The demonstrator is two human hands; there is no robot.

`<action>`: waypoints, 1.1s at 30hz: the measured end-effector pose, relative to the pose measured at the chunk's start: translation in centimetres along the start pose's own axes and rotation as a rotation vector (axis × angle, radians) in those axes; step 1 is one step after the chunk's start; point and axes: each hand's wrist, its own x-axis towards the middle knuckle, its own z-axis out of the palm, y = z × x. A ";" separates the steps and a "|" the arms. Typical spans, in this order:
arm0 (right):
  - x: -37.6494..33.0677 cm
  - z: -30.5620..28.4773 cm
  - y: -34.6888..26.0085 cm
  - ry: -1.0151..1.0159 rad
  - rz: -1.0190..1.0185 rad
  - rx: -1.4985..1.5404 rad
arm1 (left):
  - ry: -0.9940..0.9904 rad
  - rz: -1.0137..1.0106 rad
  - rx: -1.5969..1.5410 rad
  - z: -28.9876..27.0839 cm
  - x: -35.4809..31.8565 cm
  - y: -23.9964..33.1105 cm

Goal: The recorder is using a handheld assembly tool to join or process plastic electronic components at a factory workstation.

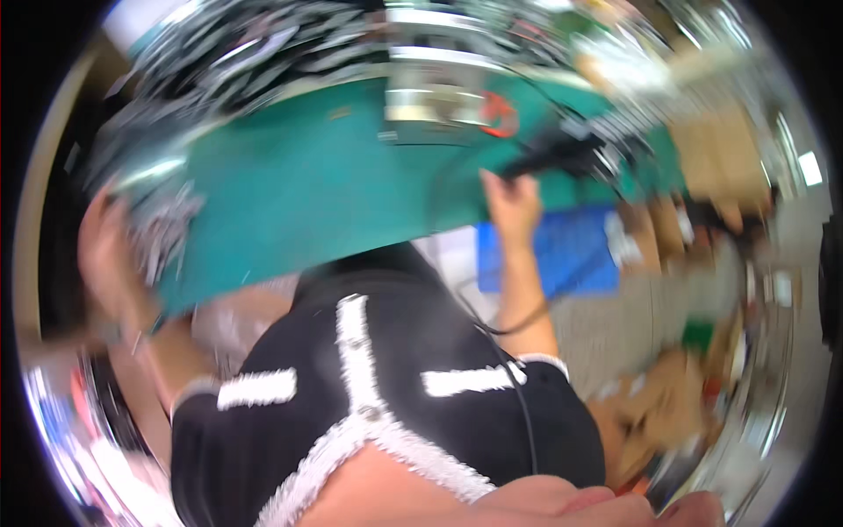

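Observation:
At the right part of the green work mat (290, 184), my right hand (515, 209) is closed around the near end of a black elongated tool (566, 151). Its exact kind is lost in the blur. My left hand (104, 250) is at the mat's left edge, beside a loose bundle of thin greyish pieces (167, 227). Motion smears its fingers, so whether it touches the bundle cannot be made out.
A pale boxy device (435, 88) stands at the mat's back, with an orange ring-shaped thing (500, 116) beside it. Many dark pieces (263, 48) are heaped behind. A dark cable (505, 331) loops past my right forearm. A blue crate (562, 255) and cardboard boxes (720, 154) are at the right.

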 end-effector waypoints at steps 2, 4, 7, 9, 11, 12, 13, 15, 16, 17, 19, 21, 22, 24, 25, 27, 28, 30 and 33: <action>-0.1 -2.0 -2.1 -0.108 -0.046 0.026 | -0.227 0.410 0.265 4.5 -1.8 -3.6; 0.3 -2.9 -1.6 -0.322 0.026 0.144 | -0.321 -0.067 -0.050 6.4 -5.7 -4.6; 0.4 -6.1 -3.5 -0.721 -0.046 -0.131 | -0.429 -0.067 -0.172 8.4 -9.7 -9.4; -0.1 -7.2 -4.6 -0.879 0.084 0.034 | -0.514 0.112 0.007 7.8 -9.5 -9.4; -0.8 -7.9 -6.4 -1.047 0.054 0.222 | -0.396 0.294 0.158 6.2 -7.6 -10.0; -1.0 -7.5 -7.1 -1.070 0.040 0.230 | -0.249 0.360 0.179 5.2 -6.2 -10.1; -1.3 -7.1 -7.8 -1.111 -0.016 0.309 | -0.106 0.427 0.201 3.9 -4.7 -9.9; -1.4 -5.6 -8.6 -1.168 -0.083 0.392 | 0.283 0.650 0.268 0.8 -1.8 -9.1; -1.4 -4.6 -9.0 -1.163 -0.113 0.403 | 0.321 0.577 0.294 -1.0 -0.6 -8.5; -1.8 -3.9 -9.5 -1.142 -0.134 0.411 | 0.344 0.509 0.308 -2.7 0.7 -8.1; -1.7 -2.6 -9.9 -1.151 -0.152 0.411 | 0.068 0.280 0.598 -6.6 1.6 -7.7; -2.2 -1.7 -10.1 -1.145 -0.233 0.371 | -0.211 0.262 0.675 -6.3 3.0 -10.7; -2.3 -1.1 -10.3 -1.149 -0.233 0.373 | -0.319 0.212 0.775 -5.4 2.4 -10.9; -2.5 -0.2 -10.7 -1.183 -0.196 0.417 | -0.281 0.316 0.979 -2.8 0.6 -13.1; -2.6 0.1 -10.9 -1.182 -0.192 0.417 | -0.241 0.403 1.088 -1.7 0.3 -14.3; -2.7 0.9 -11.3 -1.215 -0.224 0.420 | -0.296 0.348 1.134 -1.4 0.9 -14.4; -3.0 0.8 -11.9 -1.199 -0.211 0.412 | -0.394 0.268 1.172 -1.7 1.7 -12.8; -3.4 0.5 -13.2 -1.149 -0.224 0.413 | -0.256 0.174 0.953 -3.9 4.7 -11.9; -2.8 0.7 -13.1 -1.179 -0.219 0.415 | 0.206 0.326 -0.086 -7.8 10.7 -9.7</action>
